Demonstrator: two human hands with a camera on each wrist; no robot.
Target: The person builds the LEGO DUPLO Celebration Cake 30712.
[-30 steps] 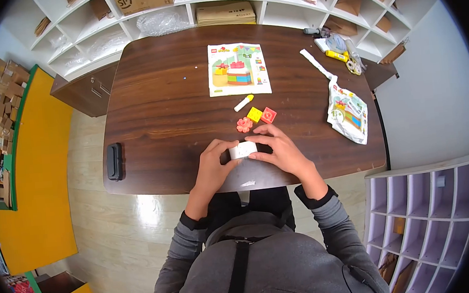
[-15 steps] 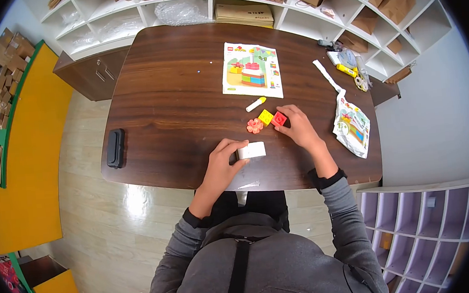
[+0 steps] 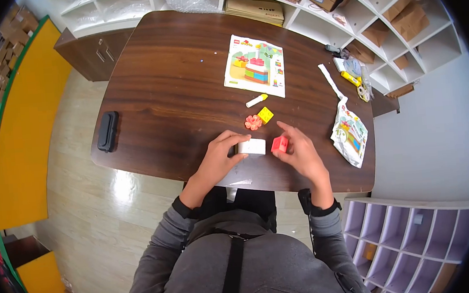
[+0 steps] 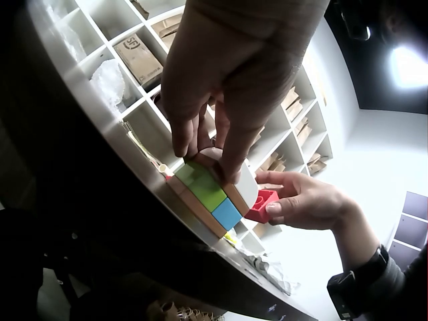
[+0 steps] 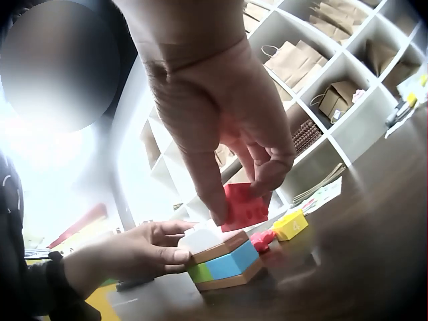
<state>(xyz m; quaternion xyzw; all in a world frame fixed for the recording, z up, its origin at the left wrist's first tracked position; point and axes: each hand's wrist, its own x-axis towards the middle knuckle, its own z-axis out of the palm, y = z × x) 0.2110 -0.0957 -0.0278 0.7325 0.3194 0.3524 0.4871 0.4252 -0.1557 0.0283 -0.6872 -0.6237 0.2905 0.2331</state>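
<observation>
My left hand (image 3: 217, 160) grips a block stack with a white top (image 3: 252, 146) near the table's front edge. From the side, the stack shows brown layers with green (image 4: 204, 187) and blue (image 4: 227, 215) blocks between them. My right hand (image 3: 304, 156) pinches a red brick (image 3: 279, 144) between thumb and fingers, just right of the stack; in the right wrist view the brick (image 5: 243, 206) is above the stack's level. A yellow brick (image 3: 265, 115) and a coral flower piece (image 3: 253, 122) lie behind the stack, with a white and yellow candle-like piece (image 3: 257, 100) beyond them.
A picture sheet (image 3: 256, 66) lies towards the back of the table. At the right is a printed bag (image 3: 349, 133), with a yellow tube (image 3: 350, 78) and other items behind it. A black case (image 3: 108, 131) rests near the left edge.
My right hand left the stack, took the red brick from beside the yellow one and brought it back towards the stack. My left hand stayed on the stack. The head view has shifted.
</observation>
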